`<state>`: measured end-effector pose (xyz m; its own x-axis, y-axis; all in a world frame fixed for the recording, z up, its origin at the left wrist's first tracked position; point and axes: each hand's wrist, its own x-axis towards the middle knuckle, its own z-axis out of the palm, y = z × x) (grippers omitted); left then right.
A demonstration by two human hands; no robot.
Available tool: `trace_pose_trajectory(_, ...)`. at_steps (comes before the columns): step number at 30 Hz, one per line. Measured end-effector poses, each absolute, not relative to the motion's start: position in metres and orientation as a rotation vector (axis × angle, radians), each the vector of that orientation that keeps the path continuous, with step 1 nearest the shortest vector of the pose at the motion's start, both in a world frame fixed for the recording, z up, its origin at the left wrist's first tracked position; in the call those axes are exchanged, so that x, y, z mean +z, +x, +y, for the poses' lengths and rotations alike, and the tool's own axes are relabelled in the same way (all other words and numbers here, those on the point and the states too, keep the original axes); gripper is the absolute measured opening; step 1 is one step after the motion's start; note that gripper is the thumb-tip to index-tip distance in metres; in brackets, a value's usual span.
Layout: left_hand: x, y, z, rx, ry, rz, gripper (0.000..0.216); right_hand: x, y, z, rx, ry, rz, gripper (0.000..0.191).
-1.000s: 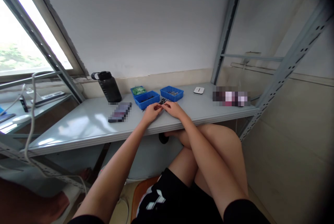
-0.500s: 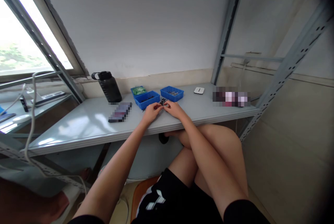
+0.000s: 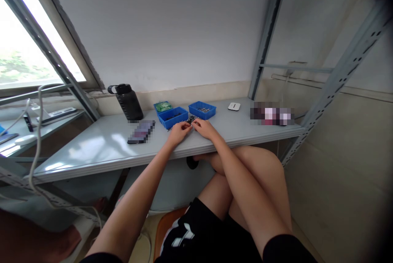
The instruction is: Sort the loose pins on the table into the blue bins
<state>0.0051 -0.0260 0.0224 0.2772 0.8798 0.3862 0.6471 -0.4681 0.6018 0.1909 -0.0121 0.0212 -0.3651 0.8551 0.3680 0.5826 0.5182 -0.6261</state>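
My left hand [image 3: 180, 131] and my right hand [image 3: 202, 127] meet fingertip to fingertip over the front part of the table. The fingers of both are pinched around something small that I cannot make out. Just behind them lies a small heap of black and silver pieces [image 3: 194, 119], partly covered by my fingers. A blue box [image 3: 167, 122] with dark small parts in it stands behind my left hand. Beyond my right hand is a second blue box [image 3: 196, 112], which holds thin silvery pieces like screws or pins.
A black water bottle [image 3: 130, 103] and a blurred phone-like thing [image 3: 141, 132] are on the left of the table [image 3: 104, 148]. Behind the boxes lies a green packet in a blue tray [image 3: 163, 106]. A white square object [image 3: 234, 106] and blurred items [image 3: 272, 115] lie to the right.
My fingertips have shifted slightly at the pinch. Boxes, bottle and arms stay in place.
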Motion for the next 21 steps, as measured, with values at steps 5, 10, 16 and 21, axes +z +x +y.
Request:
trace_pose_trajectory(5,0.0236,0.0054,-0.0269,1.007,2.233,1.388,0.025,0.0196,0.1908,-0.0099,0.509,-1.198,-2.096,0.029)
trace_pose_trajectory(10,0.0222,0.0052,-0.0249,1.031,2.226,1.395,0.026,0.0181,0.1910,-0.0092,0.504,-1.202,-2.119,0.029)
trace_pose_trajectory(16,0.0187,0.0048,-0.0212,1.064,2.200,1.422,0.028,0.0193,0.1901,-0.0095,0.501,-1.204,-2.118,0.029)
trace_pose_trajectory(21,0.0177,0.0040,-0.0206,1.044,2.191,1.437,0.026,0.0201,0.1904,-0.0124,0.492,-1.186,-2.119,0.028)
